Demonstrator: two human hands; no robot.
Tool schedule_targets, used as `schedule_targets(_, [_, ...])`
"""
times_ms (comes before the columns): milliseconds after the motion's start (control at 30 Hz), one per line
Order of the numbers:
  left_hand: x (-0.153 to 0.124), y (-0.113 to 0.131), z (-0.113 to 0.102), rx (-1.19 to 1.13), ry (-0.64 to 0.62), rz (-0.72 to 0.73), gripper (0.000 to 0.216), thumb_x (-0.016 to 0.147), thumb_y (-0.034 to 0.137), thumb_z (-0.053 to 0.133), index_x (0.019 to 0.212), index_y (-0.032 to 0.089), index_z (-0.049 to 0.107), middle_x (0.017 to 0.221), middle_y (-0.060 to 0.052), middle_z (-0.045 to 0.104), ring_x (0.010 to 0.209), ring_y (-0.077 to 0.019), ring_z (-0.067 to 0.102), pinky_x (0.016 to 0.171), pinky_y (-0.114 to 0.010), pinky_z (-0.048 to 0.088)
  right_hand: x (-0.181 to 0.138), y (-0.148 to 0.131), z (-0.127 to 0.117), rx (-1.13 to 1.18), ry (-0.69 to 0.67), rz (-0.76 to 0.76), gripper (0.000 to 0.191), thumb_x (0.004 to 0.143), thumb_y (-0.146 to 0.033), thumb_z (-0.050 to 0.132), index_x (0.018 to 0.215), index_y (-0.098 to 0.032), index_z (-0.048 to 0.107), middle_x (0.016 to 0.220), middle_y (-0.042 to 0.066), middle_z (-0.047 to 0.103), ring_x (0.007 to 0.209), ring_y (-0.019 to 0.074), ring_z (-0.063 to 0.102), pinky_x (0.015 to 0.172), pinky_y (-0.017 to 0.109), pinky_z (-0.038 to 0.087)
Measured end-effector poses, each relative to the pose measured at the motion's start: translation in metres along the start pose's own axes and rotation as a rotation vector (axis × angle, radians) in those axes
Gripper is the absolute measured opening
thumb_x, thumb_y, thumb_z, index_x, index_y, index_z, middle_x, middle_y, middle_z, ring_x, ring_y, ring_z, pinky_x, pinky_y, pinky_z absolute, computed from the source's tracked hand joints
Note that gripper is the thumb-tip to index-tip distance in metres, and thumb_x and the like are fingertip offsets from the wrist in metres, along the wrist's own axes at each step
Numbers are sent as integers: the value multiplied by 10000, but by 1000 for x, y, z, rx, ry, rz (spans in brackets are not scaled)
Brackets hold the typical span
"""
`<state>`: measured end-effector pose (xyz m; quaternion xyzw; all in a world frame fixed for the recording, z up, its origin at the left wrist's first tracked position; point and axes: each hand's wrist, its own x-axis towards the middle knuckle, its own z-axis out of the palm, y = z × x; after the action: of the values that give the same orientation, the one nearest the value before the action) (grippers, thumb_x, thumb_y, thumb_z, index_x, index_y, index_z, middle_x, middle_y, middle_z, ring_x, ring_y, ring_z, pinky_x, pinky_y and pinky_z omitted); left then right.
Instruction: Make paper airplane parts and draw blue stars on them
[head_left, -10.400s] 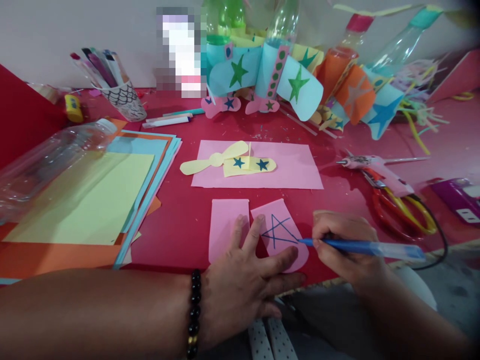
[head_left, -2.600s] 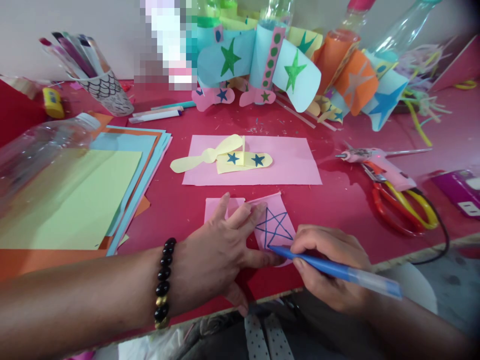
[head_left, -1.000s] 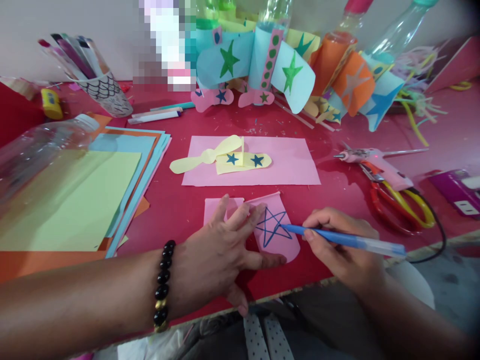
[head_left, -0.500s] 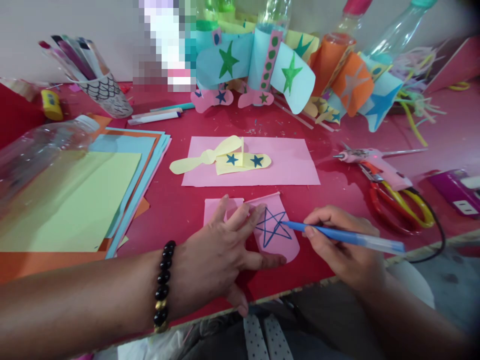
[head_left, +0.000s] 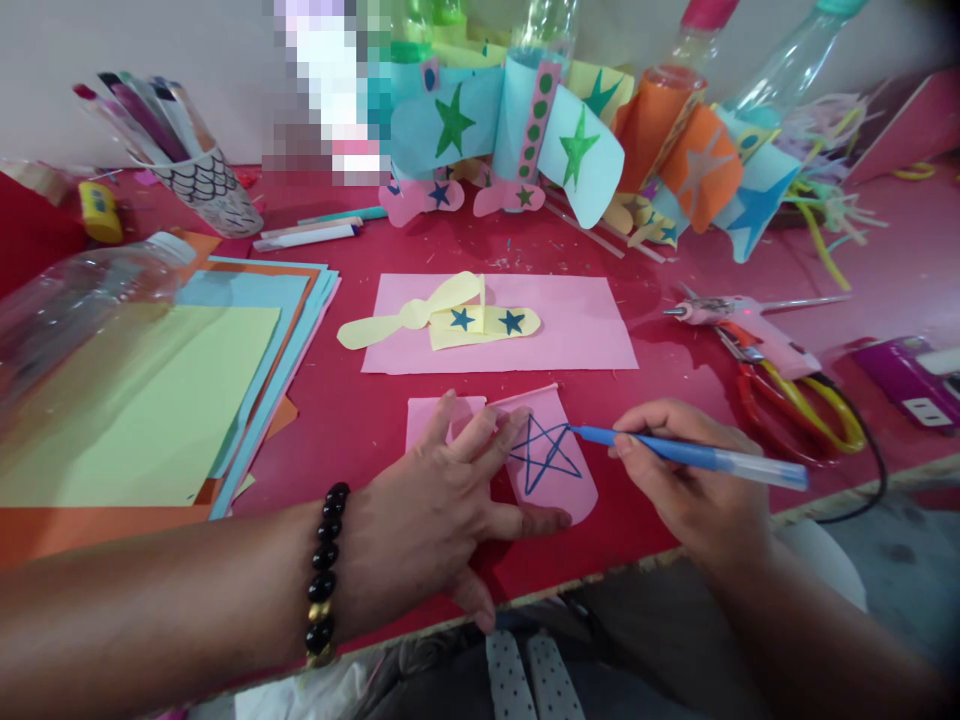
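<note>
My left hand (head_left: pixel 442 500) lies flat with fingers spread on two small pink paper pieces, a plain one (head_left: pixel 424 418) and a rounded one (head_left: pixel 559 490) bearing a blue star outline (head_left: pixel 546 455). My right hand (head_left: pixel 686 480) is closed round a blue marker (head_left: pixel 697 458), its tip at the star's upper right point. Beyond them a pink sheet (head_left: pixel 577 335) carries yellow cut-outs (head_left: pixel 442 318) with two small blue stars.
A stack of coloured paper (head_left: pixel 142 400) and a clear plastic bottle (head_left: pixel 67 310) lie at left, a cup of markers (head_left: pixel 202 180) behind. Decorated bottles (head_left: pixel 525 130) line the back. A glue gun (head_left: pixel 750 325), scissors (head_left: pixel 802 415) and a purple box (head_left: pixel 911 385) sit at right.
The marker tip went from the star's lower left to its right side, then up to the upper right point. My left hand has stayed pressed on the pink pieces.
</note>
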<state>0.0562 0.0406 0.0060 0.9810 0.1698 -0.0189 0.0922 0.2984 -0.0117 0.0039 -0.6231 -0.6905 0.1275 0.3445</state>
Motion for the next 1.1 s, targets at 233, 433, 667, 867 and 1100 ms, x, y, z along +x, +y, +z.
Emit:
schedule_targets(233, [0,0,-1,5,-8,-7,961,477,855,621,1363,529,433,1494,-142,357,1354,-476,243,978,-731,219,0,1,0,6,27,12,22,829,-189,632,813,-198,620,575,-52,562,445,68,459,459,210,376])
schedule_targets(433, [2,1,-4,14,-29,-8,976,465,828,663,1365,529,430,1506,-149,342,1354,-483,246,978,-743,206,-5,3,-2,120,136,35,24,842,-204,627,861,-208,640,668,-19,621,523,107,539,480,236,408])
schedule_targets(667, [-3,1,-2,27,-16,-10,979,508,819,634,1403,521,371,1582,-134,182,1396,-469,196,1039,-708,175,-4,1,3,262,216,36,125,871,-202,615,993,-217,634,794,1,676,682,145,661,640,260,521])
schedule_targets(867, [-4,-1,-6,61,-24,16,1064,529,783,666,1461,515,229,1615,-119,30,1402,-474,189,1068,-663,187,-3,3,2,347,149,40,180,909,-202,580,1086,-214,613,800,13,714,740,159,687,733,290,545])
schedule_targets(1100, [-19,-8,-48,82,-85,-73,860,706,725,605,1462,432,318,1567,-71,291,1395,-375,298,1110,-589,230,-5,5,4,404,141,46,191,936,-248,551,1114,-221,615,785,5,724,738,150,696,729,285,559])
